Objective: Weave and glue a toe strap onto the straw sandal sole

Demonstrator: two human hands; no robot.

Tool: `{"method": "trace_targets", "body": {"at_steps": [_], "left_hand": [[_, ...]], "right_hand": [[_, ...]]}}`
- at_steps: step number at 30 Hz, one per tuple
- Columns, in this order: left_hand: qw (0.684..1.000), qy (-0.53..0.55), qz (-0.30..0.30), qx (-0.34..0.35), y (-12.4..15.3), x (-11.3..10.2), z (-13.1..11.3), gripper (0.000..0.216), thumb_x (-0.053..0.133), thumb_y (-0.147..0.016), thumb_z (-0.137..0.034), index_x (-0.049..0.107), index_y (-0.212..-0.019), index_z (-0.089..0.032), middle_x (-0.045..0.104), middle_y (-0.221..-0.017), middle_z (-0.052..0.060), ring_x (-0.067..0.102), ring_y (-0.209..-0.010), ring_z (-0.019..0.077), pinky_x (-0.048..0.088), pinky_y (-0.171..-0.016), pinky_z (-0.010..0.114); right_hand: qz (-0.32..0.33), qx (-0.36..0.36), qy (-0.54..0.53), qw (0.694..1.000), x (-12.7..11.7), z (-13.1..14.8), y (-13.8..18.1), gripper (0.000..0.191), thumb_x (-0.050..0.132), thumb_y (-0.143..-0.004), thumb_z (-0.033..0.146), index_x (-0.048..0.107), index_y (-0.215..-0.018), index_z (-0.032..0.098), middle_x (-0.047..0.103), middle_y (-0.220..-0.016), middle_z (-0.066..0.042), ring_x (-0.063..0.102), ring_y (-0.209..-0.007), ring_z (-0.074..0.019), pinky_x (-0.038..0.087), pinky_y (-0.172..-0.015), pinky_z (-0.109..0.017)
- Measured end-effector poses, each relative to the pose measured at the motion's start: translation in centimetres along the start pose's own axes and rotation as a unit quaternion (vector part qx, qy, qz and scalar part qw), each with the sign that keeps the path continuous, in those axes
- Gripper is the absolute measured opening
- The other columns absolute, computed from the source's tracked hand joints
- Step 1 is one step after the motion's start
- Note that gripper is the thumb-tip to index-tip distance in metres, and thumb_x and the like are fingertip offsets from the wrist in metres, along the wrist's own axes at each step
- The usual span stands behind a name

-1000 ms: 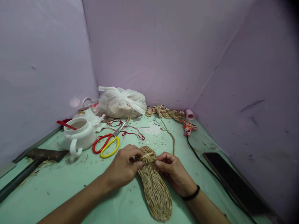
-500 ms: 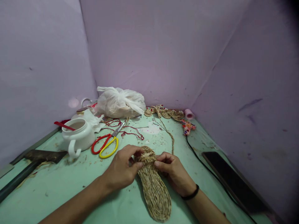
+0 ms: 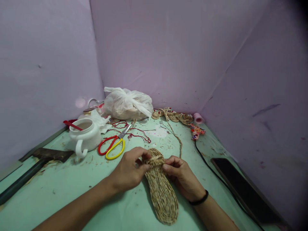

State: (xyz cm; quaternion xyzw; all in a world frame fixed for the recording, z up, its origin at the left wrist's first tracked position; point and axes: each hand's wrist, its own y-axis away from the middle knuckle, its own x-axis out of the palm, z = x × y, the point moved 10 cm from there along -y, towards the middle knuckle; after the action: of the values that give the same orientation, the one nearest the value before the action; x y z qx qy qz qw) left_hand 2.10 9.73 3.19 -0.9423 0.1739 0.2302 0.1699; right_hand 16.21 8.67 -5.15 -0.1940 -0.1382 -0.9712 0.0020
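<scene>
A woven straw sole [image 3: 161, 192] lies lengthwise on the green table [image 3: 72, 192] in front of me. My left hand [image 3: 128, 170] pinches its far end from the left, fingers closed on the straw weave. My right hand [image 3: 181, 175], with a black band on the wrist, pinches the same end from the right. A twisted straw cord [image 3: 176, 138] runs from the sole's far end back toward a heap of straw pieces [image 3: 175, 116] by the wall.
Red-and-yellow scissors [image 3: 112, 146] lie left of the sole, beside a white teapot [image 3: 85, 136] and red thread [image 3: 134, 133]. A white plastic bag [image 3: 127, 104] sits at the back. A hammer [image 3: 31, 165] lies far left. A dark phone [image 3: 243, 186] and black cable [image 3: 211, 168] lie right.
Both hands stay pinched on the sole's far end, with only small finger shifts. The view has shifted slightly; the objects on the table have not moved.
</scene>
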Motion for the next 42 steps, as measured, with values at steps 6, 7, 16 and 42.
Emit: {"method": "trace_targets", "body": {"at_steps": [6, 7, 16, 42], "left_hand": [[0.996, 0.093, 0.002, 0.0, -0.56, -0.98, -0.07, 0.028, 0.044, -0.061, 0.0, 0.061, -0.079, -0.015, 0.062, -0.086, 0.004, 0.057, -0.084, 0.0163, 0.049, -0.069, 0.028], [0.996, 0.094, 0.002, 0.006, -0.58, -1.0, -0.07, 0.032, 0.042, -0.059, 0.002, 0.061, -0.079, -0.015, 0.062, -0.087, 0.004, 0.057, -0.085, 0.0161, 0.049, -0.069, 0.027], [0.996, 0.081, 0.009, 0.031, -0.46, -0.71, -0.52, 0.028, 0.051, -0.062, -0.002, 0.062, -0.085, -0.014, 0.06, -0.091, 0.006, 0.056, -0.084, 0.0163, 0.049, -0.071, 0.029], [0.997, 0.045, -0.013, 0.054, -0.34, -0.61, -0.55, 0.017, 0.056, -0.067, -0.003, 0.061, -0.078, -0.015, 0.059, -0.088, 0.004, 0.054, -0.085, 0.0156, 0.044, -0.077, 0.03]], "right_hand": [[-0.008, 0.009, -0.012, 1.0, -0.38, -0.19, -0.09, 0.029, 0.084, -0.045, 0.025, 0.059, -0.058, 0.017, 0.061, -0.054, 0.004, 0.05, -0.049, -0.0087, 0.037, -0.05, -0.022], [-0.011, 0.008, -0.008, 1.0, -0.45, -0.21, -0.11, 0.029, 0.084, -0.045, 0.025, 0.059, -0.058, 0.017, 0.061, -0.054, 0.004, 0.05, -0.049, -0.0088, 0.037, -0.05, -0.022], [-0.01, 0.001, -0.007, 1.0, -0.14, -0.01, 0.07, 0.028, 0.085, -0.045, 0.025, 0.06, -0.056, 0.017, 0.062, -0.055, 0.004, 0.051, -0.05, -0.0089, 0.038, -0.051, -0.022], [0.014, -0.003, -0.021, 1.0, 0.31, -0.03, 0.02, 0.027, 0.084, -0.047, 0.022, 0.06, -0.058, 0.017, 0.058, -0.052, 0.005, 0.045, -0.047, -0.0067, 0.032, -0.047, -0.021]]}}
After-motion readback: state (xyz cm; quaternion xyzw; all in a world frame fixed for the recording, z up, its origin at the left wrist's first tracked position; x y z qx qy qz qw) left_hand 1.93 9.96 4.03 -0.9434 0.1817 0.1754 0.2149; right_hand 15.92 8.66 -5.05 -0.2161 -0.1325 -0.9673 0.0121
